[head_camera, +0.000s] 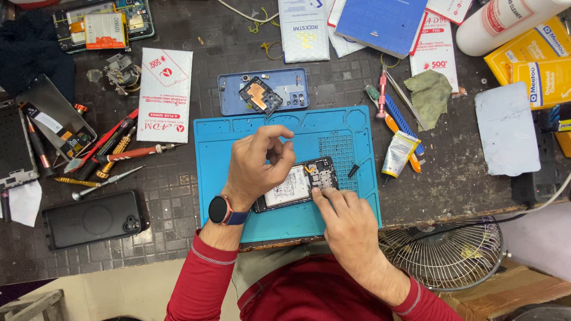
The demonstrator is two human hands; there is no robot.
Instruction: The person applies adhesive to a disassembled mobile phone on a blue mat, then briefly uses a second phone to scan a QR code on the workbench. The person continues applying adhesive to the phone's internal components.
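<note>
Head view: left hand curled, pinching above opened phone; right hand presses it flat.

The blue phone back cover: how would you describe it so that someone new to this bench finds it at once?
Start at the big turquoise work mat in the middle of the dark bench. Just beyond its far edge lies the blue phone back cover, inside facing up, with a small dark circuit board resting in it. No other phone part here is blue.

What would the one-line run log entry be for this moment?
left hand: raised over opened phone, fingers pinched | right hand: fingertips pressing phone's lower edge | phone: on blue mat | screwdrivers: left of mat
</note>
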